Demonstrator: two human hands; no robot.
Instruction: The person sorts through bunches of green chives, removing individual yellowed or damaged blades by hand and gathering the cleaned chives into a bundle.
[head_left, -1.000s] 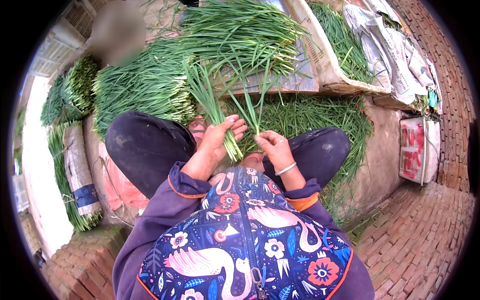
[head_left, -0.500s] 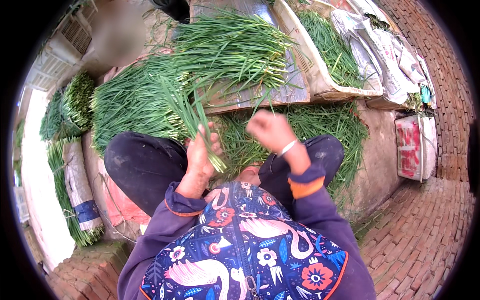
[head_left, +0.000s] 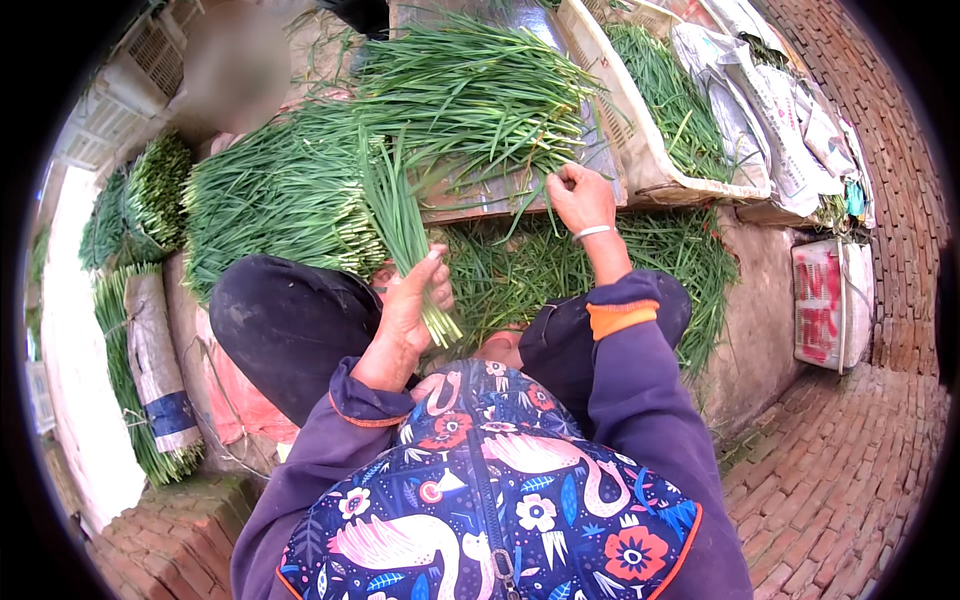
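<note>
My left hand (head_left: 415, 300) is wrapped round a small bunch of garlic chives (head_left: 400, 225), with the pale cut ends sticking out below and the green leaves pointing up and away. My right hand (head_left: 585, 200), with a white bracelet at the wrist, is closed in a pinch at the near right edge of a big chive pile (head_left: 470, 90). Its fingertips meet the pale stalk ends there; what they pinch is too small to make out. The pile rests on a low board (head_left: 460, 205). Another thick chive heap (head_left: 280, 195) lies to its left.
Loose chive leaves (head_left: 500, 270) cover the ground between and beside my knees. A pale crate of chives (head_left: 655, 185) stands at the far right, by white sacks (head_left: 750, 100). A smaller crate (head_left: 820, 300) is farther right. Tied bundles (head_left: 165, 370) lie at left. Someone sits at far left.
My right hand has moved up and right from above the loose leaves to the edge of the pile. My left hand still holds the bunch, shifted slightly to the right.
</note>
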